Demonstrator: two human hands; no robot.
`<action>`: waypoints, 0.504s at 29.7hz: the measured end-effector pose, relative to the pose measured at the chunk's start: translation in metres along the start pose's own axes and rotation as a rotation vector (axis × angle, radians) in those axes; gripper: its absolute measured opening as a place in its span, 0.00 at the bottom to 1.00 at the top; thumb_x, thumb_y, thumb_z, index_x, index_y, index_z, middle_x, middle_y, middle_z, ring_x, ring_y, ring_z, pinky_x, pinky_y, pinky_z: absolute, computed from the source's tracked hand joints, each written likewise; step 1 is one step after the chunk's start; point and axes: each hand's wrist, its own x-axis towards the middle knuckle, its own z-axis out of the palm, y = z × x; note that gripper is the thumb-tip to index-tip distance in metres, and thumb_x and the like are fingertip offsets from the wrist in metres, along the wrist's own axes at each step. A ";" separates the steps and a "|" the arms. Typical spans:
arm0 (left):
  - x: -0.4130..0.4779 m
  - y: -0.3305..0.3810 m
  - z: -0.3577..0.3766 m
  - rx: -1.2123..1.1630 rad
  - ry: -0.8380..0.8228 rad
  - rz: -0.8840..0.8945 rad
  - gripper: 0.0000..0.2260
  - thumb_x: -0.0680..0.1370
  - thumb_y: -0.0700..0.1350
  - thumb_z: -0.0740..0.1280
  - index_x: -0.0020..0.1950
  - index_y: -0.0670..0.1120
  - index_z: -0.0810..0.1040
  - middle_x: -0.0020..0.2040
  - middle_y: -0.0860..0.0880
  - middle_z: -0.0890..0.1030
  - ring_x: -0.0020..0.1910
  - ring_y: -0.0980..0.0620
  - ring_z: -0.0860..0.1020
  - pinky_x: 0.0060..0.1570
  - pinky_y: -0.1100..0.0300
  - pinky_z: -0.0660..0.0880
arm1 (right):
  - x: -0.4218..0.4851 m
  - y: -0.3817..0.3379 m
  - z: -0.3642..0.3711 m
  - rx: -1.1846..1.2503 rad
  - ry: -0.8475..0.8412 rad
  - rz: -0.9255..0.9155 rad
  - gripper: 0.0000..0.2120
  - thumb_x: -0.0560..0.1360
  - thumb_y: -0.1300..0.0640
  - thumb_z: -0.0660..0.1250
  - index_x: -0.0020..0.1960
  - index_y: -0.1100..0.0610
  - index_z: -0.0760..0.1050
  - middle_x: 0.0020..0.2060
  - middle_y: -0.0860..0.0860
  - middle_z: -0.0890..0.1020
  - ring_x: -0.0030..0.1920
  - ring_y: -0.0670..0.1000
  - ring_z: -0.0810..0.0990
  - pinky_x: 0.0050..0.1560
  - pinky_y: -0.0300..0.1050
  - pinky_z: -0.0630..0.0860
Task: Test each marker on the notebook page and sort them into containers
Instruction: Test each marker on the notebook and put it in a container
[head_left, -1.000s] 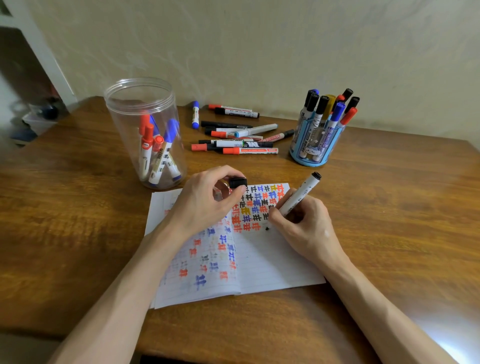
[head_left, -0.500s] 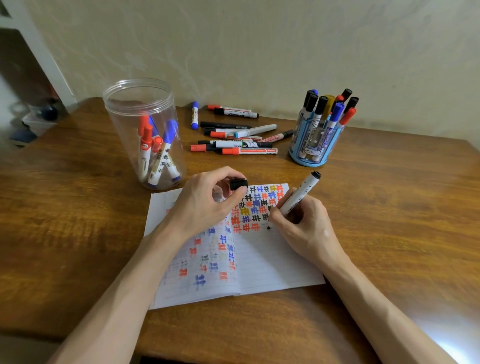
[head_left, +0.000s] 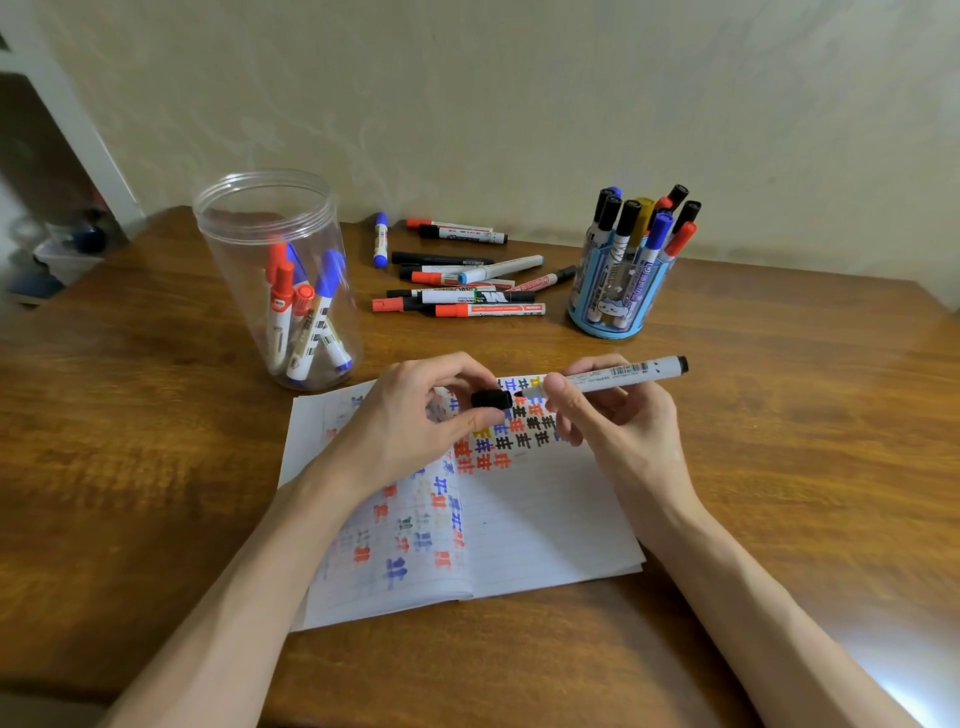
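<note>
An open notebook (head_left: 545, 525) lies on the wooden table, its pages covered with red, blue, black and yellow test marks. My right hand (head_left: 618, 421) grips a white marker (head_left: 618, 375) with a black end, held level above the page, tip pointing left. My left hand (head_left: 415, 421) pinches the black cap (head_left: 491, 399) right at that tip. A clear plastic jar (head_left: 270, 234) at the left holds several red and blue markers. A blue pen holder (head_left: 613, 291) at the right is full of markers.
Several loose markers (head_left: 467, 291) lie on the wooden table (head_left: 805, 415) between the jar and the holder, near the wall. The table's left edge meets a doorway with clutter on the floor beyond it.
My right hand has lifted the marker off the page and turned it level, tip toward the cap. My left hand still holds the cap, which now meets the tip.
</note>
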 end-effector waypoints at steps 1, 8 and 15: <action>0.000 0.001 0.001 0.003 -0.007 0.006 0.12 0.74 0.48 0.76 0.56 0.49 0.83 0.50 0.61 0.84 0.54 0.64 0.81 0.49 0.73 0.75 | 0.000 0.000 0.000 0.006 -0.010 0.002 0.12 0.77 0.55 0.76 0.52 0.63 0.80 0.38 0.54 0.84 0.36 0.51 0.81 0.37 0.42 0.78; -0.001 0.003 0.001 0.011 -0.018 0.019 0.11 0.75 0.46 0.76 0.57 0.49 0.83 0.48 0.59 0.84 0.51 0.64 0.80 0.45 0.74 0.73 | 0.001 0.001 0.000 -0.023 -0.103 0.059 0.10 0.74 0.57 0.78 0.52 0.60 0.83 0.43 0.52 0.88 0.44 0.49 0.87 0.44 0.40 0.81; 0.001 0.000 -0.005 -0.015 0.029 -0.034 0.08 0.77 0.46 0.73 0.56 0.52 0.82 0.51 0.61 0.84 0.55 0.63 0.80 0.48 0.68 0.77 | 0.009 -0.007 -0.018 -0.030 -0.140 0.208 0.11 0.82 0.51 0.70 0.54 0.57 0.86 0.43 0.55 0.88 0.41 0.52 0.83 0.40 0.44 0.79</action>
